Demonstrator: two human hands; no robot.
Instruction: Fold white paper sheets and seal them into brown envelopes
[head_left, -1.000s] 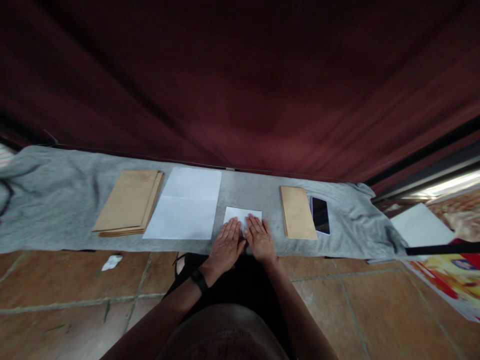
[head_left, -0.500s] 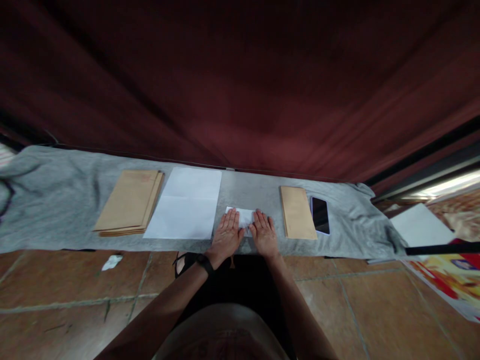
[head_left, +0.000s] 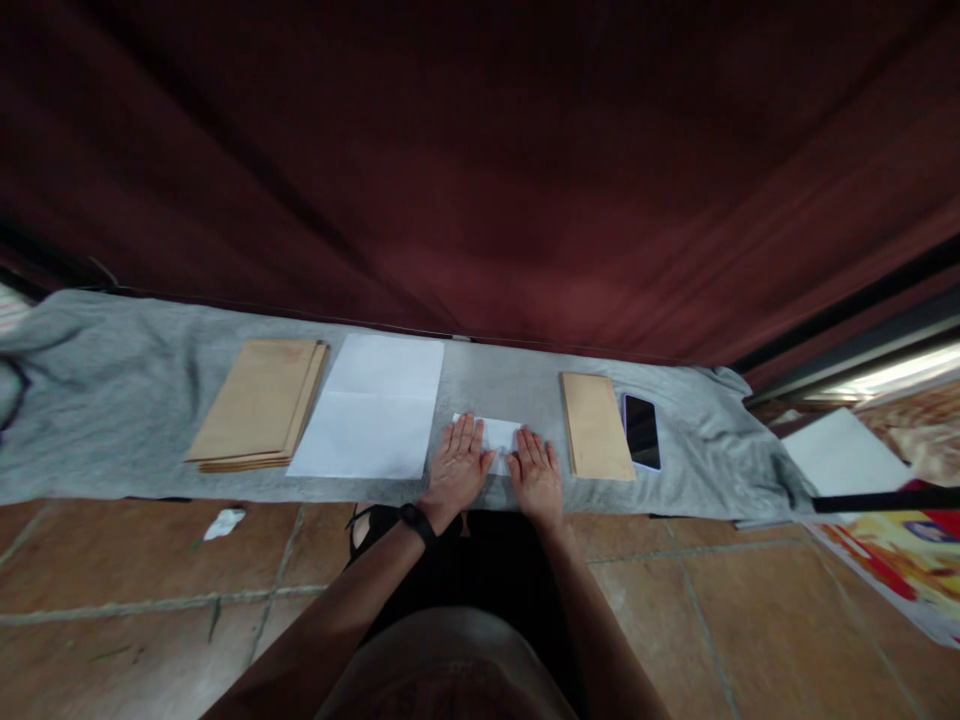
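A folded white sheet of paper (head_left: pixel 501 436) lies on the grey cloth close to its front edge. My left hand (head_left: pixel 457 463) rests flat across the left part of it, fingers stretched out. On the right end lies my right hand (head_left: pixel 537 472), also flat with its fingers extended. Both palms hide parts of the paper; its middle shows between them. Left of my hands is a larger white sheet (head_left: pixel 371 410), spread flat with a crease across it. A brown envelope (head_left: pixel 598 425) lies to the right of my right hand.
A stack of brown envelopes (head_left: pixel 255 400) sits at the left on the grey cloth (head_left: pixel 127 390). Beside the single envelope lies a phone (head_left: pixel 641 432). A dark red curtain (head_left: pixel 480 200) hangs behind. Crumpled white paper (head_left: pixel 224 522) is on the tiled floor.
My right hand has slid a little to the right along the folded paper, so more of its middle shows. My left hand has shifted only slightly to the right.
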